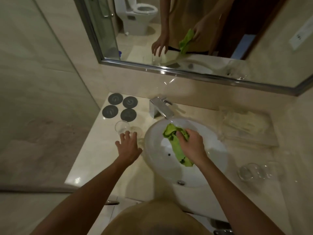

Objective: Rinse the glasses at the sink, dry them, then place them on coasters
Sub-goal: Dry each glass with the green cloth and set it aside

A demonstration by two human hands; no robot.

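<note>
Gripping green cloth (177, 146), right hand (193, 145); left hand (128, 146) spread near 4 coasters (120, 107).

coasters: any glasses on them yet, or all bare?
All bare. The four dark coasters show their full printed tops; the nearest glass stands on the counter just in front of them, by the left hand.

I see a dim, warm-yellowish view, soft and slightly blurred; small glare spots shine on the bench (79, 179), and straight lines bow near the edges.
</note>
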